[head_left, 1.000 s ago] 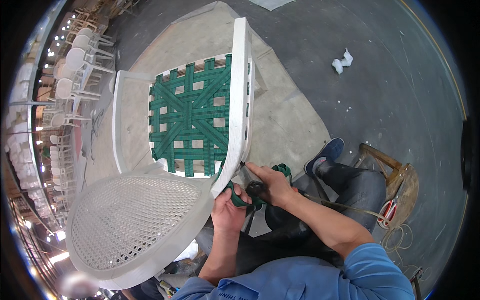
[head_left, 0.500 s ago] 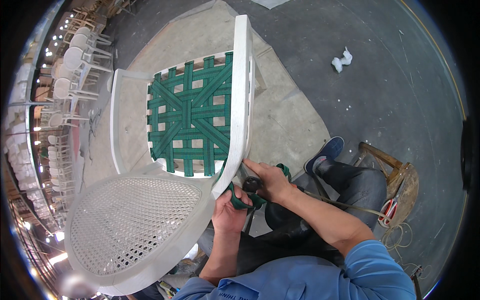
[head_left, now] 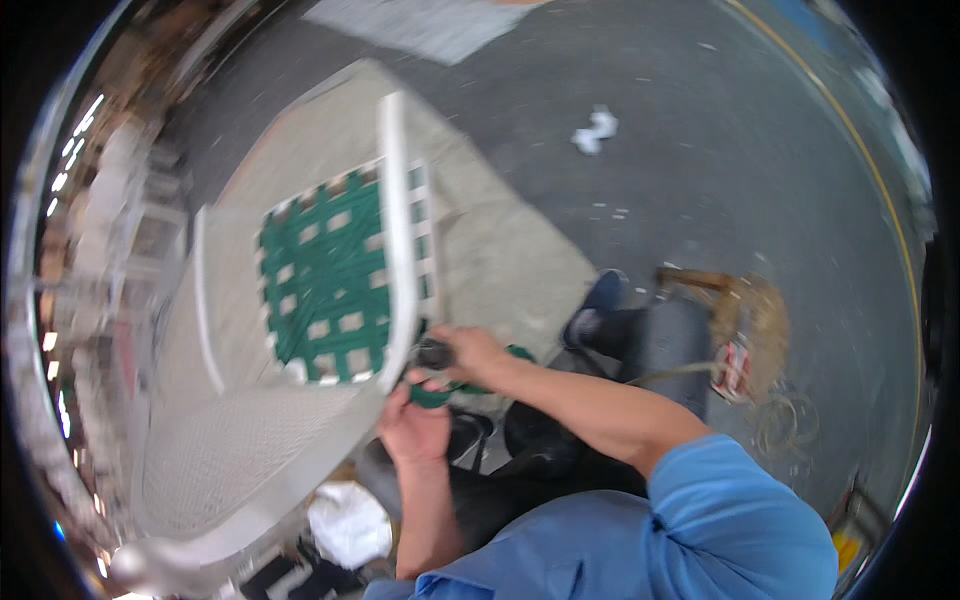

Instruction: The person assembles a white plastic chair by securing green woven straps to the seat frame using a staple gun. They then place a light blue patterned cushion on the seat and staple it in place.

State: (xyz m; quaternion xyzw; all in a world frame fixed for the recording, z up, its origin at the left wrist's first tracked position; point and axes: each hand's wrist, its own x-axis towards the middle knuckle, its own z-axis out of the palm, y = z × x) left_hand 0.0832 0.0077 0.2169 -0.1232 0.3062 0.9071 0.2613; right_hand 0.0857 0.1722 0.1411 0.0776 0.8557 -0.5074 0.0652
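A white armchair frame (head_left: 398, 240) stands tilted before me, its seat crossed by woven green webbing (head_left: 325, 265) and its rounded back (head_left: 230, 455) filled with cane mesh. At the near right corner of the seat, my left hand (head_left: 415, 430) is closed on a loose green strap (head_left: 430, 397). My right hand (head_left: 475, 355) grips a dark air stapler (head_left: 433, 353) close against the seat rail, just above the left fingers. Motion blur and the chair arm hide the stapler's tip. More green strap hangs behind my right hand.
A wooden stool (head_left: 770, 320) at my right carries red-and-white-handled scissors (head_left: 735, 372). A thin hose (head_left: 665, 374) runs across my leg toward it. Pale sheeting (head_left: 500, 215) covers the floor under the chair. Blurred white chairs (head_left: 120, 220) line the left. A white bag (head_left: 350, 525) lies below the chair back.
My view has swung, so the chair and both hands appear further left, with the seat seen at another angle. Both hands keep their hold on the strap and stapler at the seat corner.
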